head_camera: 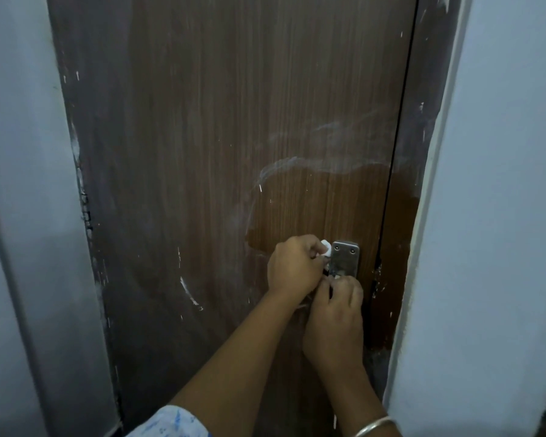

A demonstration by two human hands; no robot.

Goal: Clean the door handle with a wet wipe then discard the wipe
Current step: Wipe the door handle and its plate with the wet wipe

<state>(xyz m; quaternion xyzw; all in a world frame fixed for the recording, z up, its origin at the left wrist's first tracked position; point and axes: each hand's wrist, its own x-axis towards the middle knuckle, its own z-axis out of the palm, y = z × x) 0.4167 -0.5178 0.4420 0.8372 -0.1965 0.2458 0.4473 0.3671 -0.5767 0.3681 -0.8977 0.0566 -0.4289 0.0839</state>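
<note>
A brown wooden door fills the view. Low on its right side sits the metal handle plate with two screws at its top. My left hand is closed around a white wet wipe, whose bunched end pokes out beside the plate's upper left corner. My right hand is just below the plate, fingers curled at its lower edge, touching the handle area. The handle lever itself is hidden behind both hands.
Pale blue walls flank the door on both sides. The dark door frame runs down the right of the handle. White smears and scratches mark the door above the handle. A bangle is on my right wrist.
</note>
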